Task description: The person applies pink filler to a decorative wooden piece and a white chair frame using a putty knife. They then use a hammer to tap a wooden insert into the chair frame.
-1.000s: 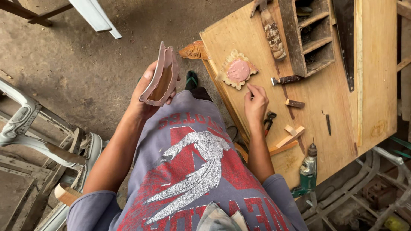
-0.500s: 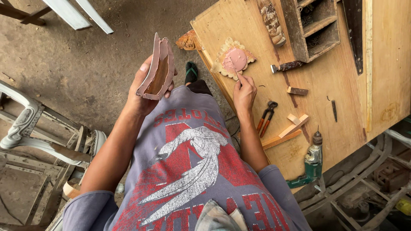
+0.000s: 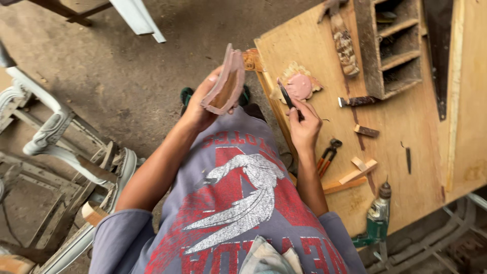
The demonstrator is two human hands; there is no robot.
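Note:
My left hand [image 3: 202, 104] holds up a curved, reddish-brown carved wood piece [image 3: 225, 81] over the floor, left of the workbench. My right hand [image 3: 305, 124] grips a thin dark tool [image 3: 285, 94] with its tip pointing up, near the bench's left edge. Just beyond that tip lies a round pinkish carved rosette [image 3: 299, 85] with a pale leafy rim on the plywood workbench [image 3: 421, 167].
On the bench lie pliers [image 3: 326, 154], a chisel [image 3: 357, 101], small wood blocks [image 3: 359, 170], a green drill [image 3: 376, 218], a carved wood strip [image 3: 344, 45] and a small shelved wooden box [image 3: 388, 43]. White carved furniture frames [image 3: 56, 137] stand on the dusty floor at left.
My right hand lifted off the bench near the rosette and now holds the thin dark tool upright. The view shifted slightly; the left hand keeps the wood piece raised.

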